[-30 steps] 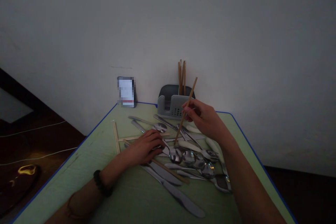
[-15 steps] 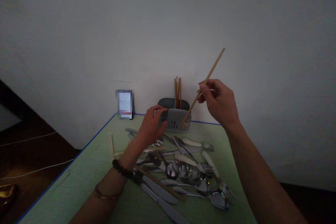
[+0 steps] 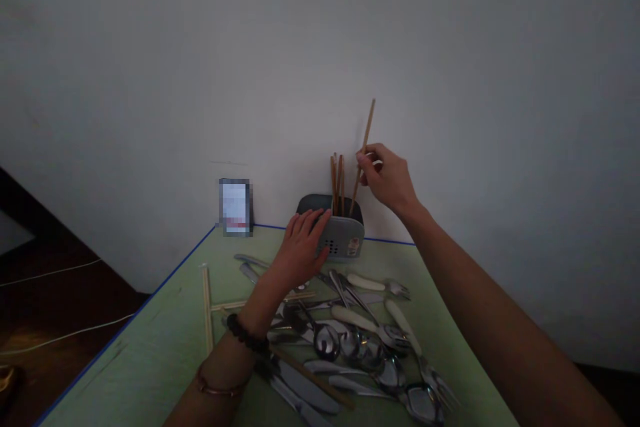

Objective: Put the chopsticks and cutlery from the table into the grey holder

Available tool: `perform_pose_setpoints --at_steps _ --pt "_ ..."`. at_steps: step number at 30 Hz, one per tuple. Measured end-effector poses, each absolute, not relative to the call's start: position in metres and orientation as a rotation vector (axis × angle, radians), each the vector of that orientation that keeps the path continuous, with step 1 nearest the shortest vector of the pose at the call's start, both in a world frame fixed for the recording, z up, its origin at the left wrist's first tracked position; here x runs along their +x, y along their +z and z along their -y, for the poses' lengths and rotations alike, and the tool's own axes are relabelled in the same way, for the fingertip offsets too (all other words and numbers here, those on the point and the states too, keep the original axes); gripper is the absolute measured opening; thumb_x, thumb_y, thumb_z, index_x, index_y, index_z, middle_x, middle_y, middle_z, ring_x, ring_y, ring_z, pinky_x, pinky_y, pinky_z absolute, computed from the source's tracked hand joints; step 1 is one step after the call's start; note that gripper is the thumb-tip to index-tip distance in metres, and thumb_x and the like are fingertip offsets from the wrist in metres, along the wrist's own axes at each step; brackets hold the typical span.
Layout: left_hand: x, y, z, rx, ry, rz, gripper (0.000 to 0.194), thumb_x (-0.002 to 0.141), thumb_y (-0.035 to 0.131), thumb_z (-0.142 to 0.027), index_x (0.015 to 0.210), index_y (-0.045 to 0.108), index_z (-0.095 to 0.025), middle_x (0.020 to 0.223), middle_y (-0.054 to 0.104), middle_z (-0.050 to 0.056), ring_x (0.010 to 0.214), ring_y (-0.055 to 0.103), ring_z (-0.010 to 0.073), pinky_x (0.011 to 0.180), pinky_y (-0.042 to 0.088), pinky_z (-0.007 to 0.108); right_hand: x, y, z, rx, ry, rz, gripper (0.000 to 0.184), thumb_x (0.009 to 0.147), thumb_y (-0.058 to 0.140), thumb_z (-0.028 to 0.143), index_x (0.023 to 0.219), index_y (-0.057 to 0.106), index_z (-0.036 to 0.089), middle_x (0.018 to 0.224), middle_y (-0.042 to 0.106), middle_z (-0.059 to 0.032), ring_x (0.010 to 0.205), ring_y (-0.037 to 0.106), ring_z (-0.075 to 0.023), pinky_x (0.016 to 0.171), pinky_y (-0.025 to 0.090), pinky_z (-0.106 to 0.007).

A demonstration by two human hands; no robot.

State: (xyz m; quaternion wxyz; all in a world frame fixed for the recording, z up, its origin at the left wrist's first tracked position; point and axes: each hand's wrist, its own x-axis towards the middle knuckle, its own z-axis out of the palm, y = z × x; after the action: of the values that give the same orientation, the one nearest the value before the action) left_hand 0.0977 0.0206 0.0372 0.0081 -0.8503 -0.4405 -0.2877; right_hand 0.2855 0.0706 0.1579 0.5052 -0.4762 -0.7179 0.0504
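A light wooden chopstick (image 3: 369,123) is pinched in my right hand (image 3: 390,175), closed round its middle. Its lower end dips into the right compartment of a grey cutlery holder (image 3: 341,230), beside several upright chopsticks (image 3: 337,180). My left hand (image 3: 303,247) rests against the holder's front left, fingers over the rim and thumb low on the front wall, gripping it. Between my arms lies a heap of cutlery: spoons (image 3: 327,342), table knives (image 3: 306,383), and forks (image 3: 373,281) with pale handles. My left forearm hides part of the heap.
A phone (image 3: 235,207) leans on the wall at the back left of the green table (image 3: 145,353). Pale chopsticks (image 3: 207,310) lie left of the heap. A white cable (image 3: 65,330) runs over the dark floor on the left.
My right hand has moved left with the chopstick, bringing it more upright and its lower end from in front of the holder into it. My left hand has shifted right along the holder.
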Motion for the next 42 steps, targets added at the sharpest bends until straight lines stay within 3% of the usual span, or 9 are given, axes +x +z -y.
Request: perform_pose_setpoints --at_steps 11,22,29,34,39,42 --pt "0.097 0.037 -0.021 -2.625 -0.917 1.361 0.063 0.083 0.049 -0.023 0.142 0.028 -0.016 0.126 0.043 0.014 0.125 0.038 0.0287 0.110 0.023 0.050 0.275 0.118 -0.084 -1.405 0.130 2.102 0.011 0.082 0.060 0.020 0.075 0.067 0.015 0.074 0.071 -0.0060 0.068 0.065 -0.0162 0.067 0.048 -0.027" --pt "0.096 0.037 -0.021 -2.630 -0.925 1.338 0.067 0.083 0.049 -0.023 0.145 0.022 -0.019 0.125 0.043 0.014 0.123 0.039 0.0291 0.108 0.024 0.053 0.272 0.103 -0.088 -1.473 0.080 1.967 0.013 0.076 0.069 0.029 0.078 0.066 0.016 0.075 0.071 -0.0053 0.068 0.064 -0.0161 0.064 0.047 -0.026" --pt "0.095 0.040 -0.018 -2.644 -0.856 1.356 0.067 0.083 0.049 -0.024 0.144 0.024 -0.013 0.128 0.043 0.016 0.125 0.039 0.0284 0.112 0.021 0.051 0.271 0.097 -0.085 -1.539 0.039 1.921 0.017 0.080 0.064 0.034 0.077 0.068 0.017 0.078 0.072 -0.0070 0.071 0.065 -0.0182 0.066 0.046 -0.029" --pt "0.090 0.039 -0.018 -2.696 -0.930 1.312 0.067 0.083 0.050 -0.022 0.144 0.023 -0.017 0.134 0.040 0.015 0.129 0.036 0.0283 0.112 0.021 0.052 0.273 0.097 -0.074 -1.496 0.044 1.942 0.020 0.085 0.055 0.031 0.083 0.069 0.017 0.081 0.072 -0.0079 0.074 0.065 -0.0194 0.071 0.047 -0.031" --pt "0.070 0.036 -0.009 -2.762 -1.015 1.198 0.056 0.086 0.049 -0.020 0.139 0.032 -0.017 0.142 0.029 0.016 0.134 0.028 0.0277 0.112 0.027 0.046 0.269 0.095 -0.039 -1.346 -0.074 1.935 0.015 0.083 0.053 0.022 0.087 0.067 0.016 0.088 0.069 -0.0096 0.085 0.061 -0.0222 0.079 0.046 -0.035" --pt "0.050 0.040 0.002 -2.823 -0.987 1.251 0.044 0.086 0.050 -0.021 0.129 0.045 -0.015 0.136 0.035 0.017 0.130 0.034 0.0266 0.109 0.032 0.043 0.264 0.092 -0.012 -1.262 -0.027 1.905 0.014 0.083 0.053 0.021 0.090 0.065 0.016 0.092 0.067 -0.0098 0.089 0.060 -0.0220 0.077 0.047 -0.035"
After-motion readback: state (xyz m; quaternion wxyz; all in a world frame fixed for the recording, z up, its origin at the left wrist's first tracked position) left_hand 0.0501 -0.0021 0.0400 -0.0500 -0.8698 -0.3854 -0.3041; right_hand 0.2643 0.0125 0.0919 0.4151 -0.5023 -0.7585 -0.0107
